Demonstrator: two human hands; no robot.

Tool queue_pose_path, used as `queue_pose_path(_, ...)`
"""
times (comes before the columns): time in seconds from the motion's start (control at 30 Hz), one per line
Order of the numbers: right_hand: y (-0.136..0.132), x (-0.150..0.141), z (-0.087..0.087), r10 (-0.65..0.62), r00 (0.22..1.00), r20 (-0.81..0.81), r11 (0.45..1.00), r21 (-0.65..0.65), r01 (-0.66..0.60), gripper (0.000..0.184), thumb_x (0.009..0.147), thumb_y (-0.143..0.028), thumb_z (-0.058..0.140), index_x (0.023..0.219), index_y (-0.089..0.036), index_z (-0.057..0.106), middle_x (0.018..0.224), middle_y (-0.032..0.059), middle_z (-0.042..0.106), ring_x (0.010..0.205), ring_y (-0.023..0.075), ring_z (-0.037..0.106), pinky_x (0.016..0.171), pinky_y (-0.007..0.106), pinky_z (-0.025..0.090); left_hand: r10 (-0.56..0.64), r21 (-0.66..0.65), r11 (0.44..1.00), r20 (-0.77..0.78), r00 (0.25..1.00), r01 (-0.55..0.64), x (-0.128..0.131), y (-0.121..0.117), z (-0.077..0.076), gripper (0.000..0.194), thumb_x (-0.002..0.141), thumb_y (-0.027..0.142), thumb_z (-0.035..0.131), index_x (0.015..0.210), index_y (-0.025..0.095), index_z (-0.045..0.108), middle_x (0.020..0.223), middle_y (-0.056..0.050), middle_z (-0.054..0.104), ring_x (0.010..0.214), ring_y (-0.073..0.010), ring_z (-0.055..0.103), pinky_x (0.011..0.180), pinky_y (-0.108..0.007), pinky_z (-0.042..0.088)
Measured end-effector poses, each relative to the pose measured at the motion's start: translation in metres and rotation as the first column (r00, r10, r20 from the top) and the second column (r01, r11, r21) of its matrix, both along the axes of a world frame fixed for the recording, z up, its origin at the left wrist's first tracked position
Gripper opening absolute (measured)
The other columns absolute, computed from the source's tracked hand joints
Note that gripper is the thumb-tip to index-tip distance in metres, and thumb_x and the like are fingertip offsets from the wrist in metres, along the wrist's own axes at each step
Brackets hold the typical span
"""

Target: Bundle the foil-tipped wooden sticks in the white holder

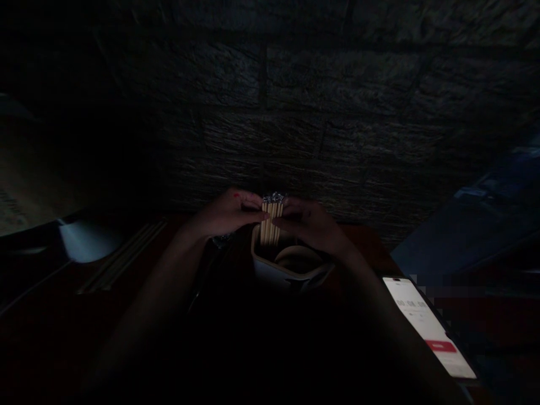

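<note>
Rough, grooved blocks form a dim wall [295, 84] on the far side of my head view, above a dark reddish table [358, 233]. Near the middle I see a bundle of slender, pale sticks [272, 228], wood-like and upright, topped by shiny, crinkled clear film [274, 197]. My left hand [232, 212] and right hand [314, 224] pinch it from either side, fingers drawn in narrow around it. Its lower ends reach into an angular, pale-walled container [270, 270]; I cannot tell whether they touch the bottom. A rounded tan piece [299, 254] sits inside, to the right. Thin straight rods [124, 256] lie to the left; a flat, glowing phone [426, 326] lies near right.
</note>
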State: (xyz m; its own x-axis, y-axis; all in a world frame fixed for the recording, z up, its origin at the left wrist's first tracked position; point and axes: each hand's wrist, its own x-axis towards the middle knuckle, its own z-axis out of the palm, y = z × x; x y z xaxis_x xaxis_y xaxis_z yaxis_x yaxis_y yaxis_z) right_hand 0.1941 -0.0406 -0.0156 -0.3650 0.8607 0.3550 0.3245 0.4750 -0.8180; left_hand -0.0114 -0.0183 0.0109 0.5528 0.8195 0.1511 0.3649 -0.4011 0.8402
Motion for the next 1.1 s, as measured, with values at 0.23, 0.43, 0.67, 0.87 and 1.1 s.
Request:
queue_pose_path(0.23,-0.0019,0.0005,0.0046,0.058,0.998,0.002,0.998,-0.03,-0.058,0.025,0.08,-0.022,0.067,0.105,-0.018,0.067,0.1,0.0048,0.075,0.092,0.019,0.07,0.079,0.03,0.051,0.018,-0.062,0.998,0.004,1.0,-0.018,0.0008,-0.0013,0.0026,0.023,0.074,0.034,0.072,0.085,0.015,0.073,0.091,-0.006,0.075,0.09,-0.0205,0.068,0.082,-0.031,0.051)
queue_pose_path(0.43,0.0005,-0.0017,0.0005,-0.013,0.998,0.068,1.0,0.015,0.012,0.022,0.081,-0.024,0.067,0.103,-0.02,0.069,0.093,0.0036,0.076,0.084,0.0183,0.07,0.073,0.028,0.051,0.034,-0.096,0.995,0.015,0.999,-0.033,-0.0054,-0.001,0.0038,0.024,0.071,0.031,0.075,0.09,0.015,0.074,0.091,-0.006,0.075,0.088,-0.0199,0.068,0.079,-0.03,0.052)
queue_pose_path(0.67,0.0005,-0.0024,-0.0019,-0.013,0.999,0.052,1.0,0.019,0.012,0.019,0.082,-0.027,0.067,0.099,-0.02,0.068,0.098,0.0041,0.075,0.088,0.0191,0.069,0.076,0.031,0.053,0.073,-0.143,0.988,0.067,0.995,-0.063,-0.0066,-0.0001,0.0023,0.023,0.071,0.03,0.076,0.09,0.016,0.074,0.088,-0.006,0.076,0.078,-0.0167,0.069,0.069,-0.026,0.055)
queue_pose_path(0.87,-0.0027,-0.0034,0.0012,0.021,1.0,-0.006,1.0,0.01,-0.02,0.017,0.082,-0.026,0.065,0.098,-0.019,0.068,0.098,0.0044,0.073,0.087,0.0179,0.069,0.076,0.03,0.052,0.046,-0.123,0.992,0.05,0.998,-0.04,-0.0051,0.0016,0.0003,0.022,0.074,0.029,0.073,0.09,0.014,0.073,0.086,-0.006,0.075,0.077,-0.0166,0.069,0.068,-0.026,0.054)
queue_pose_path(1.1,-0.0022,-0.0038,0.0013,-0.041,0.997,0.06,0.998,0.045,0.038,0.013,0.082,-0.028,0.066,0.089,-0.016,0.068,0.086,0.0046,0.072,0.08,0.0177,0.067,0.07,0.029,0.05,0.042,-0.095,0.995,0.055,0.998,-0.036,-0.0047,0.0045,-0.0029,0.022,0.074,0.029,0.073,0.09,0.014,0.072,0.086,-0.005,0.074,0.076,-0.0156,0.067,0.068,-0.026,0.052)
